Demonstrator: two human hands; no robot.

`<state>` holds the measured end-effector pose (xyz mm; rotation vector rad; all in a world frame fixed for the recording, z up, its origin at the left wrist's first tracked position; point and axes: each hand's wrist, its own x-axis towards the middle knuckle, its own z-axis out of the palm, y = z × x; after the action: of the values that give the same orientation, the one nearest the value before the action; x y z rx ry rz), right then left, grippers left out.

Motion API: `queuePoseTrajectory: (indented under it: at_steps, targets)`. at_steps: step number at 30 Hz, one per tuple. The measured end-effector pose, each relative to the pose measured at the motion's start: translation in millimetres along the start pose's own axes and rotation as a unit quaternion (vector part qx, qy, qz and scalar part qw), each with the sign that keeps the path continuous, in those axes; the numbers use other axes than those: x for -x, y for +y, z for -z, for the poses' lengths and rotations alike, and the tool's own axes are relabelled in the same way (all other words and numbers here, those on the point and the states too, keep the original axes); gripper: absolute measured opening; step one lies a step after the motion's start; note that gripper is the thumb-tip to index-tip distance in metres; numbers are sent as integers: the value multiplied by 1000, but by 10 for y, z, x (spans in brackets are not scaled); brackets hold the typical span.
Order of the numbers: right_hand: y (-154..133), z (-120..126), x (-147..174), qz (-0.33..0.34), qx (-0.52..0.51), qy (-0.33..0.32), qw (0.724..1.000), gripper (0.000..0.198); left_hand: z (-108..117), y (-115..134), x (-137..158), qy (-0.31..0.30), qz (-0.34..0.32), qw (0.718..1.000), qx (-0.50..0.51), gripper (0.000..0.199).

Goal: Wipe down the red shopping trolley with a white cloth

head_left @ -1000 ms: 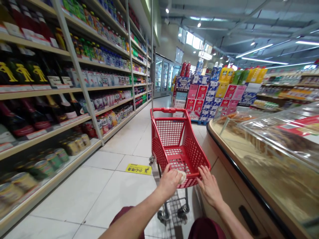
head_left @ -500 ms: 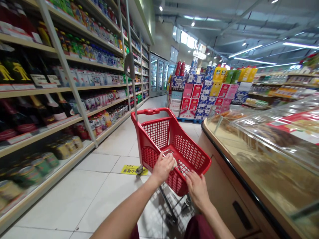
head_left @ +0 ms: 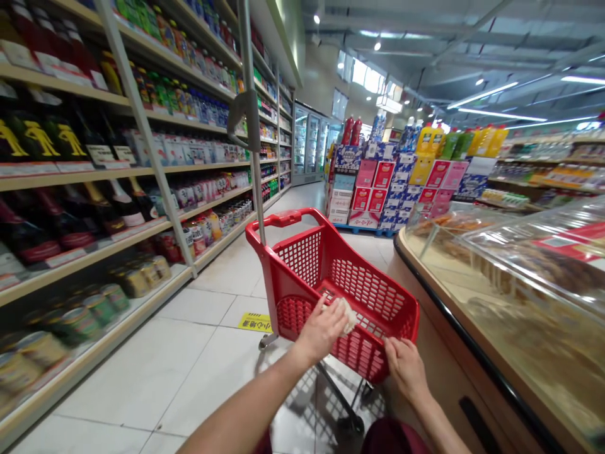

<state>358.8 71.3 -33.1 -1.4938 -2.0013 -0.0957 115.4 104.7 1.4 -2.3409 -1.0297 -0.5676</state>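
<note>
A red plastic shopping cart (head_left: 340,353) stands before me on its metal frame, with nothing visible in its basket. My left hand (head_left: 324,331) presses a crumpled off-white cloth (head_left: 348,315) against the cart's near side rim. The fingers lie bent over the cloth, hiding part of it. At the right front corner, my right hand (head_left: 405,366) is closed around the rim of the cart, thumb and fingers on the red edge. A tall metal pole (head_left: 255,183) with a grey hook rises from the handle end.
Shelves of bottles and cans (head_left: 184,164) line the left. On the right stands a glass-topped food counter (head_left: 454,284) with a black bumper edge. Stacked drink boxes (head_left: 373,189) are ahead. A yellow floor sticker (head_left: 255,322) lies beside the cart's wheel.
The cart's front end has shifted right in view. My left hand has slid with the cloth along the rim; my right hand has closed more firmly on the corner.
</note>
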Motion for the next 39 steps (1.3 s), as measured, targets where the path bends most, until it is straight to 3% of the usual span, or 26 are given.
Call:
queuePoseTrajectory:
  at_steps: [3, 8, 11, 14, 17, 22, 25, 29, 31, 35, 39]
  targets:
    - [108, 61, -64, -31, 41, -34, 998, 43, 34, -52, -82, 2, 26, 1000, -12, 29]
    - [56, 38, -171, -66, 57, -24, 996, 34, 287, -705, -94, -28, 169, 983, -63, 30]
    - [41, -21, -221, -89, 35, -4, 995, 37, 475, -1037, -4, -21, 210, 974, -80, 32]
    - [53, -67, -219, -86, -4, 25, 996, 40, 592, -1214, 92, -14, 228, 968, -101, 35]
    - [39, -101, -184, -102, -18, 65, 993, 42, 508, -1054, 93, -11, 212, 970, -115, 35]
    - [-4, -90, -147, -112, -37, 87, 989, 45, 187, -468, -17, -19, 91, 993, -79, 32]
    - [-10, -36, -138, -117, -46, 79, 989, 46, 250, -576, 61, -13, 91, 993, -72, 33]
    - [-54, 7, -143, -127, -61, 67, 988, 46, 400, -841, 197, 15, 188, 977, -101, 41]
    - [-93, 1, -153, -134, -70, 63, 987, 46, 367, -714, 184, 13, 186, 977, -98, 40]
    - [-125, -22, -168, -126, -81, 46, 988, 45, 247, -335, 107, -10, 107, 993, -54, 37]
    - [-112, -20, -173, -111, -65, 32, 991, 44, 375, -525, 227, 6, 155, 985, -71, 37]
